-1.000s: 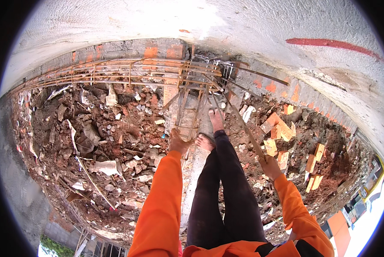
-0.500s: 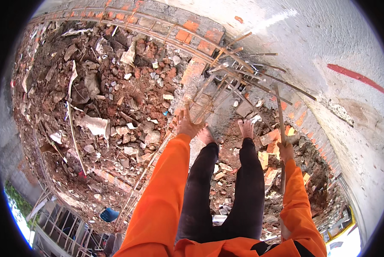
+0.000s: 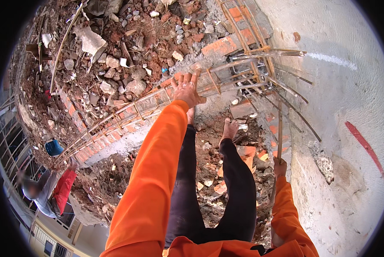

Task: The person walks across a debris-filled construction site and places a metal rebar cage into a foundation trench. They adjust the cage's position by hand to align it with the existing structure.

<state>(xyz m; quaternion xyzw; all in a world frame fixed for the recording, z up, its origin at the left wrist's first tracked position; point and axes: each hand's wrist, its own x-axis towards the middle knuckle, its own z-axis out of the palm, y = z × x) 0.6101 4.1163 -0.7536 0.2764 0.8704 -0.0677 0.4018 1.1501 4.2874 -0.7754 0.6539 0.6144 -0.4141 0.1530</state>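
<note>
My left hand [image 3: 187, 91] lies on a long cage of rusty rebar [image 3: 137, 110], its fingers spread over the bars. The cage runs along a low strip of brick and mortar and meets a cluster of bars at the wall corner. My right hand [image 3: 279, 167] is wrapped round a long, thin brown bar [image 3: 280, 128], held upright beside the wall; whether it is wood or metal I cannot tell. Its upper end reaches the loose rebar ends [image 3: 292, 92] by the corner. Part of its lower length is hidden by my right sleeve.
My bare feet [image 3: 229, 128] stand near the cage, among broken bricks [image 3: 245, 152]. A rough plastered wall [image 3: 329, 111] rises on the right, with bar ends jutting out. Rubble [image 3: 115, 68] covers the far left. A blue container [image 3: 53, 147] and another person [image 3: 50, 195] are at the left.
My view has turned, so the cage now slants from lower left to upper right. My left hand is still on it, and my right still grips the bar. Another person has come into view.
</note>
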